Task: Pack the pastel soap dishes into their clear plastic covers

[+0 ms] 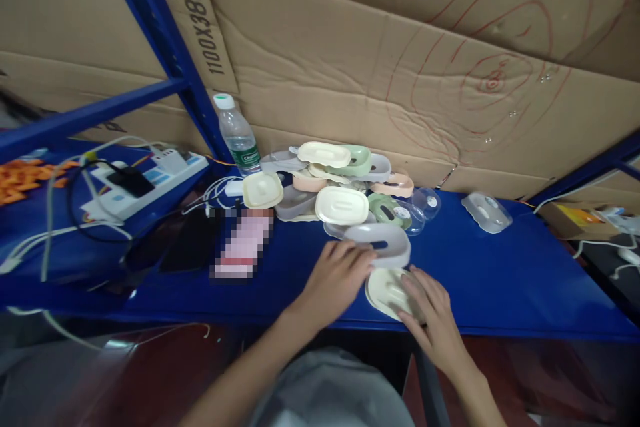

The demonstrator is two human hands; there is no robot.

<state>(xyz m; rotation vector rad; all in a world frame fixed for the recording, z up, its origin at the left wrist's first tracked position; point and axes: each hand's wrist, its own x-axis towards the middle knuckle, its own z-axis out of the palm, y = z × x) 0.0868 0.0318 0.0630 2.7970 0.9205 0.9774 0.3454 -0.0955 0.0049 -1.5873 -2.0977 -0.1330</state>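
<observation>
My left hand (pixel 341 275) has its fingers curled at the near left rim of a grey oval soap dish (pixel 399 255) with a dark slot in its base. Just in front of that dish, at the table's near edge, my right hand (pixel 431 307) grips the right side of a cream oval soap dish piece (pixel 384 288) with a raised middle. The right thumb lies along its near rim, and the fingers cover part of its top. Behind the hands is a pile of soap dish parts, including a cream piece (pixel 342 205), a green one (pixel 389 211) and a peach one (pixel 395 185).
A water bottle (pixel 239 137) stands at the pile's left back. Left of the hands lies a pixelated pink item (pixel 245 243), with a power strip (pixel 145 185) and cables beyond. A clear dish (pixel 487 211) lies at right. Cardboard (pixel 320 47) closes off the back.
</observation>
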